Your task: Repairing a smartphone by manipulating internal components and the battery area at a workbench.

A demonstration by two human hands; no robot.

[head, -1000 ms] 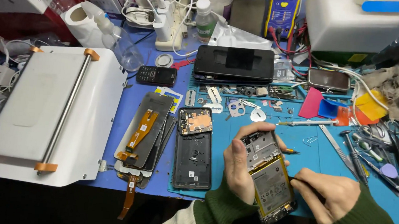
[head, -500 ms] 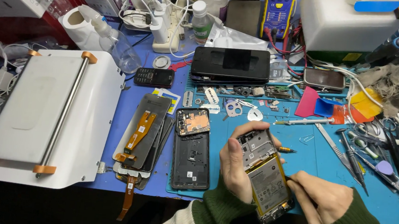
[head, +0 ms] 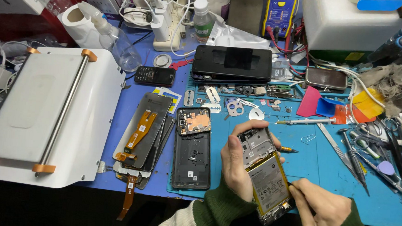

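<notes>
Green-sleeved, left hand [head: 236, 160] cradling an opened phone [head: 263, 174] above the blue mat [head: 320, 154], fingers wrapping its far edge and thumb bracing the near one, clamping the frame so the yellow battery [head: 268, 181] is facing up toward the camera. Tilting the phone's lower end toward the right hand [head: 319, 208], apparently for easy reach along the side. Right hand closing in a pen-like grip beside the phone's lower right edge, seemingly pinching a thin tool; tool itself mostly hiding under the fingers, so not telling for certain. Hands working close together, both meeting at the phone, well above the mat. Lying just left of the held phone: a black back cover [head: 192, 157] with a copper-coloured board [head: 193, 122] resting at its top, probably set aside within arm's reach. Further left, stacking flat: screens [head: 144, 132] with orange flex cables. Sitting at far left: a white press [head: 45, 111] with a steel bar. Scattering along the right: screwdrivers [head: 353, 154] and tweezers, staying near the working hand.
</notes>
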